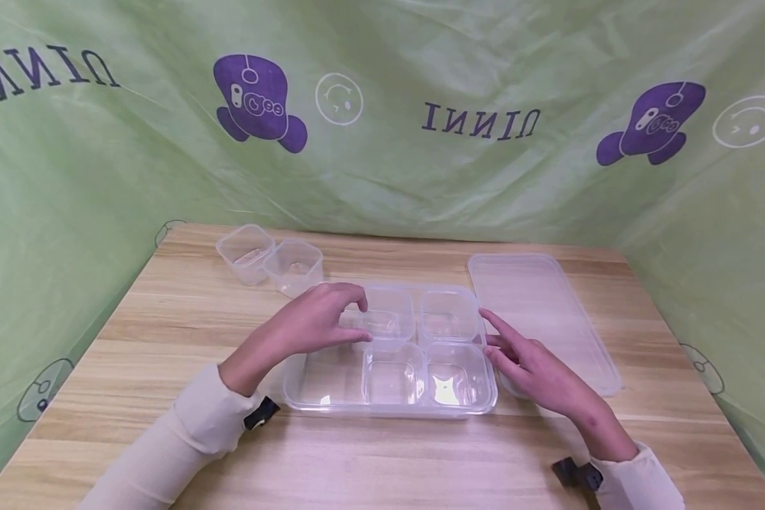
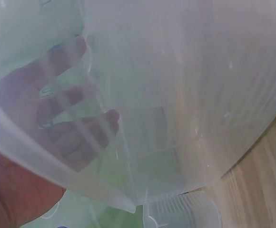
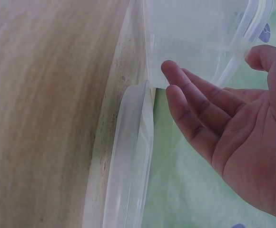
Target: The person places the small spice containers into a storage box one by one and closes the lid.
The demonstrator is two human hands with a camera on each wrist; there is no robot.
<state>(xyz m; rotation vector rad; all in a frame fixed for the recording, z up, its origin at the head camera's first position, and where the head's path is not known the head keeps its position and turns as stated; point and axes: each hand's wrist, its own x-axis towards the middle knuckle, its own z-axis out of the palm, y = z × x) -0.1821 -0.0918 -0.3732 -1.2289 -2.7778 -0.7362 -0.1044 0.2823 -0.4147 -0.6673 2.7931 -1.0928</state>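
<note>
A large clear plastic container (image 1: 392, 409) sits on the table with several small clear boxes in its middle and right parts. The left hand (image 1: 321, 315) reaches over its left part, fingers and thumb loosely spread at the left side of the back middle box (image 1: 387, 326). In the left wrist view these fingers (image 2: 71, 137) show through a clear plastic wall. At the container's right side is the right hand (image 1: 525, 365), its fingertips by the rim near the back right box (image 1: 449, 322). The right wrist view shows its fingers (image 3: 200, 102) loosely extended, gripping nothing.
Two more small clear boxes, a left one (image 1: 245, 255) and a right one (image 1: 295, 265), stand side by side at the back left of the wooden table (image 1: 166, 354). A clear flat lid (image 1: 548, 312) lies on the right. Green printed fabric (image 1: 382, 191) encloses the table.
</note>
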